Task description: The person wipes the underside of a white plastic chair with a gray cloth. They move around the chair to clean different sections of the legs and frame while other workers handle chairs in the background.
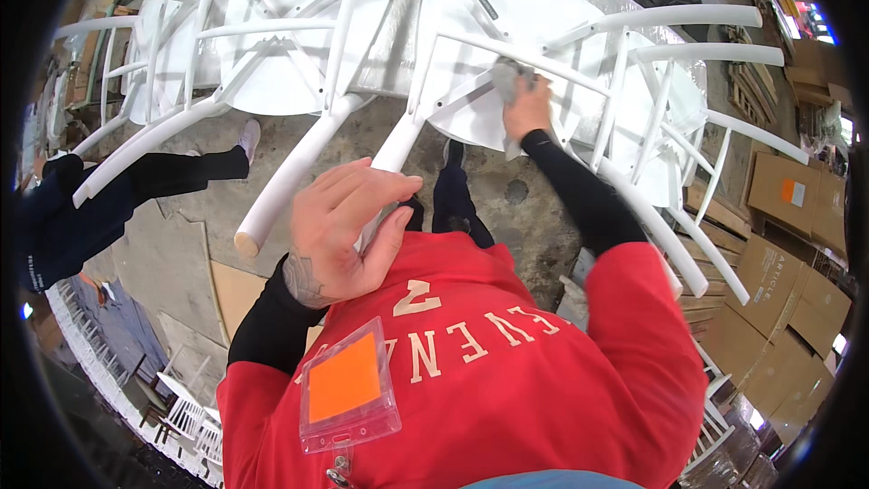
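Observation:
An upturned white chair (471,118) lies in front of me, its seat underside and legs showing. My left hand (348,231) is closed round the end of one of its white legs (401,140), near my body; the fingers hide most of the leg's tip. Farther off, my right hand (529,109) grips a crumpled grey cloth (507,80). The cloth is against the seat's underside, close to a crossbar (534,59) and a bracing rail. Part of the cloth is hidden by my fingers.
More upturned white chairs stand to the left (281,63) and right on a plastic-covered surface (394,54). A person in dark clothes (81,208) is at the left. Cardboard boxes (787,199) and wooden pallets are stacked at the right. Concrete floor (181,244) shows below.

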